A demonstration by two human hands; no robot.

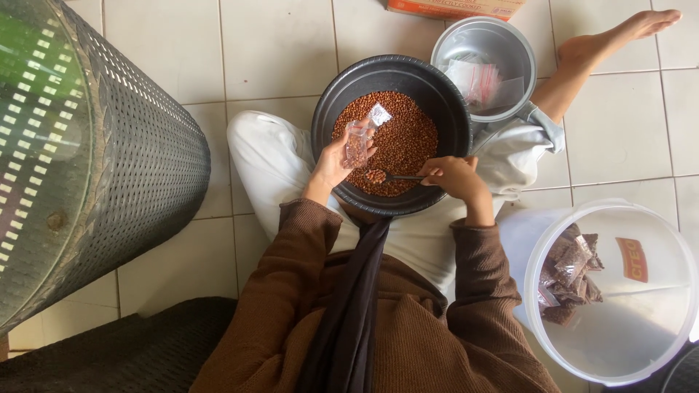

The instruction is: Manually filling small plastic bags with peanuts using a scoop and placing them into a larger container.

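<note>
Pale tiled floor, seated cross-legged, seen from above. Far left: perforated dark metal drum with a glass top. Bottom left: dark mat.

Centre: black basin on the lap, filled with small reddish-brown seeds. Left hand raised over the basin, fingers closed around a small clear plastic bag, mouth up, seemingly only part filled. Right hand just beside it, fingers pinched on the handle of a small spoon; bowl loaded with seeds, level, near the bag's base, not yet at its mouth.

Right of the basin: metal pot holding a stack of empty clear bags. Lower right: white plastic bucket with several filled seed packets against its left wall. Cardboard box edge at top.

Likely step: filling one bag by spoon, mid-scoop. Next move probably needs: spoon lifted to the bag opening, mouth kept open by the left fingers, slow tilt to avoid spill back into the basin.
</note>
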